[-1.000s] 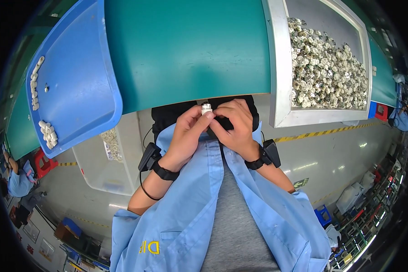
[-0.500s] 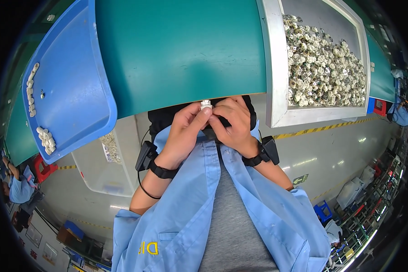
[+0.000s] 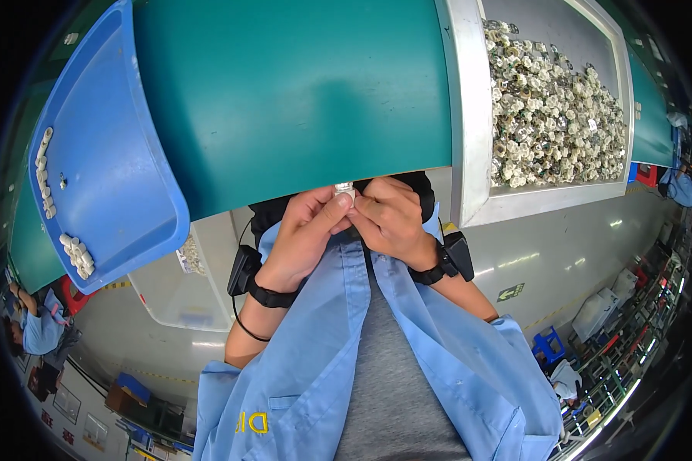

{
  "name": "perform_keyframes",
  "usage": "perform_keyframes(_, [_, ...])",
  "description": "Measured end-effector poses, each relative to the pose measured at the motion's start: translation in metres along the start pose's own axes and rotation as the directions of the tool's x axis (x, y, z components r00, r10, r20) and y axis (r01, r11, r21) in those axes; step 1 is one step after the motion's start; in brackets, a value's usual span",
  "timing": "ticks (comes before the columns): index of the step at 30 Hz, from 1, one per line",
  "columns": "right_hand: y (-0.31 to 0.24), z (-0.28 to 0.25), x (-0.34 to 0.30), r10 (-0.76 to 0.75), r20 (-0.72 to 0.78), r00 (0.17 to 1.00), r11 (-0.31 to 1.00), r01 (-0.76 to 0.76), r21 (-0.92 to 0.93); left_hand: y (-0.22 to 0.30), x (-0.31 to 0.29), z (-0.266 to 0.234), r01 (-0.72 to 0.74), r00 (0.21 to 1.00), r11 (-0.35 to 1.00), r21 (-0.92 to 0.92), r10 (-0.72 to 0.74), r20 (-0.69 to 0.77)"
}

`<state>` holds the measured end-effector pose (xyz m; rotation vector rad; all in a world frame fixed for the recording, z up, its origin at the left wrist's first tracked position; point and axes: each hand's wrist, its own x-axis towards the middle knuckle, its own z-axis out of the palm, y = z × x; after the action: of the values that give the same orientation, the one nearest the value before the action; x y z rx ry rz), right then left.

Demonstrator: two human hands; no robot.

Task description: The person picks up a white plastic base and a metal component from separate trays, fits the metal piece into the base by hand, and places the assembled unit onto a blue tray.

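A small white part (image 3: 344,192) with a squarish top is pinched between both my hands, just in front of the table's near edge. My left hand (image 3: 309,229) has its thumb pressed against the part's near side. From the other side, my right hand (image 3: 393,220) grips it with bent fingers. The fingertips cover the lower end of the part, so its full shape is hidden.
To the left, a blue tray (image 3: 104,154) holds white pieces in a row and a cluster. A metal-framed bin (image 3: 469,154) at right is heaped with small white and metal parts (image 3: 553,115). Between them lies the green tabletop (image 3: 292,84). Another person (image 3: 42,330) is at far left.
Both hands and the white part have shifted slightly nearer to my body. My right fingers have closed in more around the part. The view has moved a little.
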<state>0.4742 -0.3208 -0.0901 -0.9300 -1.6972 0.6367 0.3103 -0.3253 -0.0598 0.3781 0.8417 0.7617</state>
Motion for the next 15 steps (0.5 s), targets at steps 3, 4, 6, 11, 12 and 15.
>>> perform_keyframes(3, [-0.003, -0.007, 0.001, 0.023, 0.074, 0.997, 0.998, -0.019, -0.054, -0.001, 0.0, 0.001, -0.008, 1.0, 1.0, -0.027, 0.008, 0.012])
perform_keyframes(4, [-0.005, -0.009, 0.001, 0.033, 0.11, 0.993, 0.996, -0.024, -0.081, -0.001, 0.001, 0.001, -0.026, 0.999, 0.999, -0.04, 0.027, 0.02])
perform_keyframes(6, [-0.004, -0.009, 0.0, 0.042, 0.104, 0.994, 0.997, -0.036, -0.063, -0.003, 0.001, 0.002, -0.044, 0.998, 0.998, -0.051, 0.046, 0.03])
perform_keyframes(11, [-0.003, -0.003, -0.004, 0.082, 0.019, 0.996, 0.997, -0.082, -0.001, -0.01, 0.001, 0.006, -0.108, 0.994, 0.993, -0.047, 0.108, -0.003])
perform_keyframes(12, [-0.003, -0.001, -0.006, 0.101, -0.007, 0.995, 0.995, -0.101, 0.017, -0.011, 0.0, 0.006, -0.11, 0.994, 0.993, -0.035, 0.109, -0.028])
perform_keyframes(15, [-0.006, 0.003, -0.01, 0.159, -0.056, 0.986, 0.986, -0.155, 0.062, -0.009, -0.002, 0.005, -0.114, 0.992, 0.993, 0.029, 0.115, -0.052])
